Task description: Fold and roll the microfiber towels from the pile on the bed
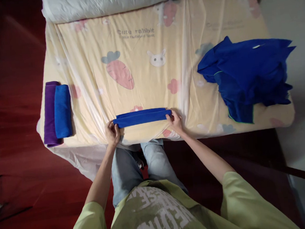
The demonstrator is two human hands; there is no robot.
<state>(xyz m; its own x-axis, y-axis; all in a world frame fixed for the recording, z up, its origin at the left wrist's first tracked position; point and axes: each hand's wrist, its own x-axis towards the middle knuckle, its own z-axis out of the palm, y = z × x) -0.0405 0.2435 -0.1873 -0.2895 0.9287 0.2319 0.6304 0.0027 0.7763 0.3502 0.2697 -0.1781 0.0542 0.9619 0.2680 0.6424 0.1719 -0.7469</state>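
A blue cloth (143,117), folded into a long narrow strip, lies across the near edge of the bed in front of me. At its left end my left hand (112,133) pinches the corner between thumb and fingers. My right hand (174,121) grips the opposite end the same way. The strip's far layer shows as a thin second band behind the front one. Its exact kind, towel or other cloth, I cannot tell.
Two rolled towels, one purple (51,114) and one blue (63,111), lie side by side on the left. A crumpled pile of blue cloths (250,72) sits on the right. The yellow printed sheet (143,72) covers the bed; a pale quilt (105,4) lies along the far side.
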